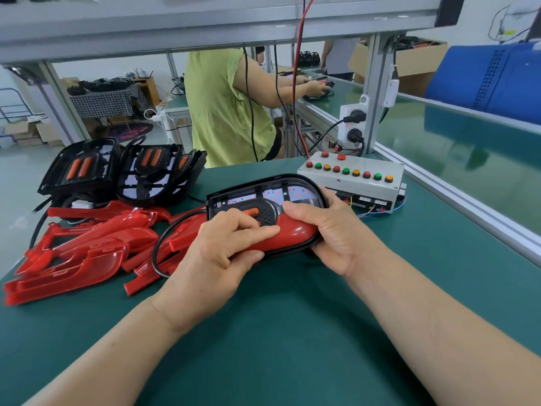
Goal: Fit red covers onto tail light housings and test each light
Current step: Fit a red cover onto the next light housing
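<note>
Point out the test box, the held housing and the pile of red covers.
test box [371,164], head view, bare grey top face
housing [272,196], head view, LED board inside
red covers [96,247], head view, middle of the pile

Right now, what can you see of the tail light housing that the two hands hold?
The tail light housing is a black plastic shell, rounded at its right end. Red points glow on its pale inner board. A glossy red cover lies over its near part. The left hand grips its near left edge, fingers on the cover; the right hand holds the rounded end.
</note>
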